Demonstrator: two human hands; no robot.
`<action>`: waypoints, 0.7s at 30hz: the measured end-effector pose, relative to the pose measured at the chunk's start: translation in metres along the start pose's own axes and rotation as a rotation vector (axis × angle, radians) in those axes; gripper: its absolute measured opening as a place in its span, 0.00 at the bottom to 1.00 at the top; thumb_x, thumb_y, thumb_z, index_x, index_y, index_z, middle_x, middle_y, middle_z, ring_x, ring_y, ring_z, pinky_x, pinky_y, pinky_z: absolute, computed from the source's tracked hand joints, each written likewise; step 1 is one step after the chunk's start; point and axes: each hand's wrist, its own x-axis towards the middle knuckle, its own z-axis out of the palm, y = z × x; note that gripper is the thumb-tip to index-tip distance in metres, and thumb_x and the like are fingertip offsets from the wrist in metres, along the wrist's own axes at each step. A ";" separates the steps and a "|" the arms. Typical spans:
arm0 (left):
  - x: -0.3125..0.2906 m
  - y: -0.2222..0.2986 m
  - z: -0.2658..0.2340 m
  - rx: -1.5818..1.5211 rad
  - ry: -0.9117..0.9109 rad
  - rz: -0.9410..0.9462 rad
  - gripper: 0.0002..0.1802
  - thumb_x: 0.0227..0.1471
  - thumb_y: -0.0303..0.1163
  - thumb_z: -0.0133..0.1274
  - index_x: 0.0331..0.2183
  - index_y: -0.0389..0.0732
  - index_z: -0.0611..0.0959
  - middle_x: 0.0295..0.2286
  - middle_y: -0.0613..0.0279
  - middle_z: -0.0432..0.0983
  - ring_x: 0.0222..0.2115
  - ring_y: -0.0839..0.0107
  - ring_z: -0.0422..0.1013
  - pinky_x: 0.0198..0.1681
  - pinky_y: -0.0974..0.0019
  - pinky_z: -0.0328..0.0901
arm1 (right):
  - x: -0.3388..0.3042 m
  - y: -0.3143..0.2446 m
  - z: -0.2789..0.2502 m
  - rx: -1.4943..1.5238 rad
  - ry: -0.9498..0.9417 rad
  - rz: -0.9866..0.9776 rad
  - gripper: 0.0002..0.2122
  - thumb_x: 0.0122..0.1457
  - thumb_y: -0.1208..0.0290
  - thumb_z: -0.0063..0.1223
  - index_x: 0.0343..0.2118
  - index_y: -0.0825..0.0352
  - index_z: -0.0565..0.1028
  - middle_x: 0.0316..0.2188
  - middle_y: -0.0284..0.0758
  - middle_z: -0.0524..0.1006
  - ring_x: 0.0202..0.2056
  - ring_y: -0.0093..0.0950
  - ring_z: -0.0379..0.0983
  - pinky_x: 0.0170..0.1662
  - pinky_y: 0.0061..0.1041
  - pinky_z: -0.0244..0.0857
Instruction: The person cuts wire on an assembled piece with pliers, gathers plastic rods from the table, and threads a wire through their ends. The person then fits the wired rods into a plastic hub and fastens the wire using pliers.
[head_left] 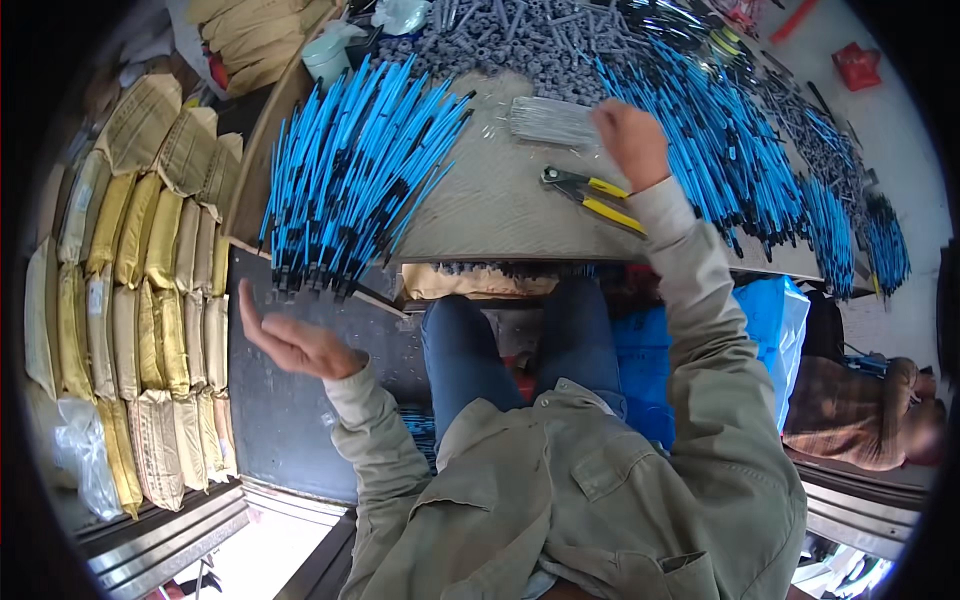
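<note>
My left hand [298,342] is at the left, past the table's front edge, palm turned up and fingers stretched apart with nothing seen in them. Just beyond it lies a big pile of blue rods with black ends [350,170], some ends jutting over the edge. On the table my right hand [632,145] is closed at the right end of a stack of thin silvery wires [552,121]. Whatever its fingers pinch is hidden. Below that hand lie end-cutting pliers with yellow handles [598,200], jaws pointing left.
Small grey plastic parts [510,45] are heaped along the back. More blue rods [715,150] cover the right side. A pale green cup [326,58] stands back left. Stacked sacks [150,290] line the left. Another person's plaid sleeve [850,415] shows at the lower right.
</note>
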 end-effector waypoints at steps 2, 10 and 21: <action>-0.006 0.029 0.004 -0.042 -0.060 0.061 0.20 0.57 0.28 0.32 0.46 0.26 0.69 0.43 0.47 0.67 0.41 0.59 0.66 0.46 0.64 0.60 | -0.003 0.043 0.003 -0.279 -0.069 0.144 0.11 0.48 0.60 0.51 0.22 0.63 0.75 0.22 0.43 0.76 0.26 0.41 0.74 0.27 0.38 0.68; -0.083 0.092 0.009 -0.411 -0.739 0.087 0.14 0.53 0.32 0.44 0.32 0.32 0.80 0.36 0.49 0.72 0.38 0.56 0.68 0.44 0.60 0.62 | -0.004 0.109 0.007 0.150 -0.088 0.337 0.14 0.52 0.60 0.49 0.26 0.69 0.74 0.23 0.41 0.77 0.23 0.36 0.75 0.24 0.33 0.66; -0.061 0.069 0.043 -0.805 -0.635 -1.062 0.15 0.57 0.33 0.42 0.37 0.30 0.75 0.36 0.54 0.74 0.34 0.65 0.72 0.40 0.64 0.66 | -0.138 -0.050 -0.065 1.570 -0.224 0.402 0.14 0.62 0.62 0.39 0.28 0.69 0.69 0.15 0.30 0.67 0.15 0.14 0.61 0.15 0.13 0.51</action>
